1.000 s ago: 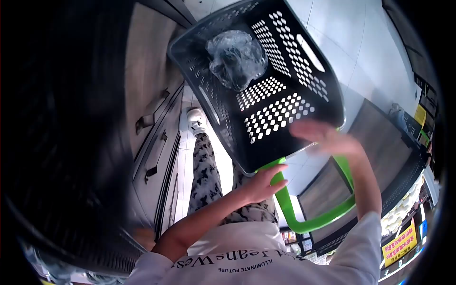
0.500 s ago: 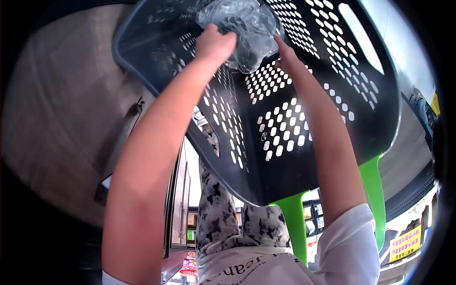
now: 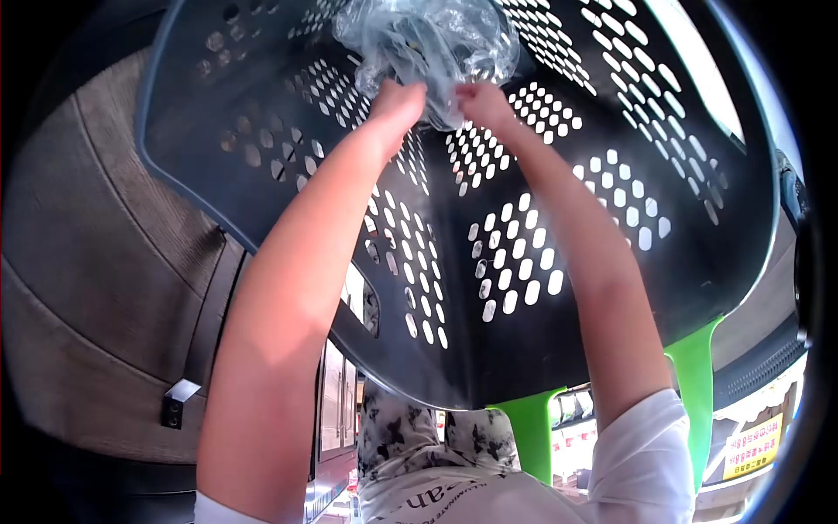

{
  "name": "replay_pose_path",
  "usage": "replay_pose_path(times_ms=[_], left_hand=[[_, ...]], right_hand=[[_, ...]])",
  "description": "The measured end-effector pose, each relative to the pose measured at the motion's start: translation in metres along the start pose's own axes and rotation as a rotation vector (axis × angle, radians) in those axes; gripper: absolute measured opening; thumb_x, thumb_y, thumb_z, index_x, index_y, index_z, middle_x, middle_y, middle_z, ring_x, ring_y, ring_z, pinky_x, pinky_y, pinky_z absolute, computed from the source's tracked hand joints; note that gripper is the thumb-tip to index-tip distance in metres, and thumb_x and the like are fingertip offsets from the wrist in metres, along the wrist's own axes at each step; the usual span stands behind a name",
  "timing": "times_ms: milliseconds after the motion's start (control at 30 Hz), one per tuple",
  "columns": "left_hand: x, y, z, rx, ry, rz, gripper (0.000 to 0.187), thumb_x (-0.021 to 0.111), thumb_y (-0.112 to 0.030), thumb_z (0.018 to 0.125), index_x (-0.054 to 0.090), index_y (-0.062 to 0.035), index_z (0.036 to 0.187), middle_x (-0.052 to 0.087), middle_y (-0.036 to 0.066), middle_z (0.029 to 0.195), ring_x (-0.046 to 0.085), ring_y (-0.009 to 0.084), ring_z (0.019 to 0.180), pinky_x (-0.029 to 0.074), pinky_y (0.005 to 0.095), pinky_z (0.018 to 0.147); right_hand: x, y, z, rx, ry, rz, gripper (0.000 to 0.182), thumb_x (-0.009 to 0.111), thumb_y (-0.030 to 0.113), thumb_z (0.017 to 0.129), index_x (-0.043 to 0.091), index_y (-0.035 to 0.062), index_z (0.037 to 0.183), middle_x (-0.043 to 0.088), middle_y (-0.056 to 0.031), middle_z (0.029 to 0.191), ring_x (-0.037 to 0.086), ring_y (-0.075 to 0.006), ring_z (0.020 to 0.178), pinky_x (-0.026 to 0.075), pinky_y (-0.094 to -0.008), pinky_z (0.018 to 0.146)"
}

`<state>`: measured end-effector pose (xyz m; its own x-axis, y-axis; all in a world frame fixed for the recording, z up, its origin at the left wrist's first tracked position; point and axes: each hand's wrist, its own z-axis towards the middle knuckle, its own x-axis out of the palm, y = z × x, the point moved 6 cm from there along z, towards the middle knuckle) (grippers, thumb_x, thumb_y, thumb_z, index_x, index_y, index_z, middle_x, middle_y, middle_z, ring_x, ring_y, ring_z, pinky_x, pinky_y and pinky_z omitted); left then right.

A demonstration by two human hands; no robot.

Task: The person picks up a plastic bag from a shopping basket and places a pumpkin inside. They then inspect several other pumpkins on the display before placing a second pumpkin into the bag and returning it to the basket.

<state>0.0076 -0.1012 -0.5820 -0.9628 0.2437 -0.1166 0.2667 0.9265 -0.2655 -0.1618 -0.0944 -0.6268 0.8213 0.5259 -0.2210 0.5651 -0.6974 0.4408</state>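
A large dark perforated shopping basket (image 3: 559, 262) with a green handle (image 3: 694, 393) fills the view. A crumpled clear plastic bag (image 3: 428, 39) lies at its far end. Both my arms reach deep into the basket. My left hand (image 3: 397, 100) grips the bag's lower left edge. My right hand (image 3: 484, 100) pinches the bag's lower right edge, right beside the left hand. What the bag contains is hard to tell; something dark shows through it.
Wooden cabinet fronts (image 3: 96, 288) with a metal handle (image 3: 175, 402) stand to the left. Shop shelves with goods and a yellow price sign (image 3: 751, 445) are at the lower right. My patterned trousers (image 3: 410, 437) show below the basket.
The basket has come closer and fills more of the view. Both hands went from the green handle into the basket and now close together on the plastic bag.
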Motion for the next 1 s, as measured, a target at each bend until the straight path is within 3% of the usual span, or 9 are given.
replay_pose_path(times_ms=[33,167,233,367,533,700,767,900,1000], left_hand=[[-0.001,0.003,0.000,-0.006,-0.025,-0.031,0.059,0.054,-0.027,0.081,0.041,0.0133,0.123,0.049,0.028,0.124,0.049,0.0320,0.118,0.037,0.0357,0.096],[-0.011,0.003,-0.009,0.004,-0.087,0.079,0.066,0.053,-0.034,0.083,0.037,0.0126,0.127,0.047,0.028,0.127,0.048,0.0344,0.119,0.035,0.0363,0.101],[-0.007,0.024,-0.005,-0.066,-0.032,0.310,0.062,0.052,-0.037,0.090,0.033,0.0039,0.132,0.046,0.017,0.127,0.045,0.0232,0.118,0.033,0.0310,0.100],[0.015,0.009,-0.028,-0.170,0.248,-0.073,0.060,0.049,-0.040,0.091,0.033,0.0016,0.132,0.050,0.017,0.122,0.055,0.0236,0.108,0.048,0.0392,0.086],[0.016,0.034,-0.009,-0.197,0.089,-0.040,0.032,0.047,-0.025,0.093,0.056,-0.0012,0.111,0.061,0.013,0.103,0.063,0.0246,0.088,0.053,0.0416,0.067],[0.024,-0.008,-0.016,0.163,-0.026,0.569,0.027,0.044,-0.016,0.085,0.065,0.0007,0.085,0.064,0.022,0.079,0.066,0.0267,0.071,0.051,0.0373,0.058],[0.028,-0.011,-0.028,0.477,-0.219,0.523,0.028,0.043,-0.017,0.085,0.065,0.0000,0.087,0.065,0.021,0.080,0.066,0.0315,0.066,0.050,0.0390,0.056],[0.018,-0.022,-0.125,0.279,-0.120,0.118,0.018,0.045,-0.011,0.085,0.060,-0.0006,0.080,0.061,0.011,0.069,0.059,0.0211,0.058,0.046,0.0347,0.055],[0.004,-0.027,-0.197,0.412,-0.089,-0.139,0.012,0.047,-0.004,0.084,0.058,-0.0030,0.085,0.055,0.004,0.065,0.053,0.0143,0.059,0.043,0.0306,0.055]], right_hand=[[0.003,0.009,-0.011,-0.136,0.005,-0.222,0.034,0.056,0.009,0.075,0.065,0.0039,0.107,0.067,-0.0152,0.097,0.066,-0.0226,0.086,0.052,-0.0319,0.077],[0.026,-0.008,-0.021,-0.081,0.242,-0.042,0.038,0.055,0.011,0.070,0.065,0.0016,0.106,0.066,-0.0185,0.096,0.065,-0.0264,0.090,0.050,-0.0319,0.082],[0.027,0.021,-0.046,-0.120,0.343,-0.127,0.037,0.054,0.009,0.070,0.065,0.0010,0.105,0.066,-0.0182,0.096,0.065,-0.0270,0.090,0.050,-0.0320,0.081],[0.031,0.039,-0.072,-0.179,0.591,-0.157,0.023,0.056,0.009,0.070,0.067,0.0011,0.090,0.064,-0.0145,0.073,0.063,-0.0204,0.066,0.050,-0.0326,0.060],[0.014,0.071,-0.100,-0.139,0.640,-0.067,0.024,0.051,-0.002,0.076,0.065,-0.0038,0.096,0.064,-0.0091,0.075,0.063,-0.0130,0.070,0.052,-0.0270,0.063],[-0.022,0.073,-0.123,-0.099,0.521,0.163,0.022,0.048,-0.006,0.075,0.064,-0.0087,0.089,0.065,-0.0110,0.076,0.063,-0.0132,0.068,0.053,-0.0277,0.063],[-0.022,0.065,-0.137,-0.040,0.575,0.152,0.029,0.045,-0.007,0.079,0.062,-0.0083,0.102,0.065,-0.0115,0.085,0.065,-0.0145,0.074,0.055,-0.0247,0.068],[-0.021,0.078,-0.194,0.017,0.616,0.248,0.032,0.049,-0.007,0.078,0.061,-0.0072,0.108,0.065,-0.0108,0.092,0.067,-0.0175,0.083,0.054,-0.0236,0.063],[-0.032,0.103,-0.248,0.020,0.639,0.028,0.017,0.056,0.001,0.081,0.065,-0.0019,0.095,0.065,-0.0077,0.080,0.066,-0.0134,0.070,0.047,-0.0199,0.053]])
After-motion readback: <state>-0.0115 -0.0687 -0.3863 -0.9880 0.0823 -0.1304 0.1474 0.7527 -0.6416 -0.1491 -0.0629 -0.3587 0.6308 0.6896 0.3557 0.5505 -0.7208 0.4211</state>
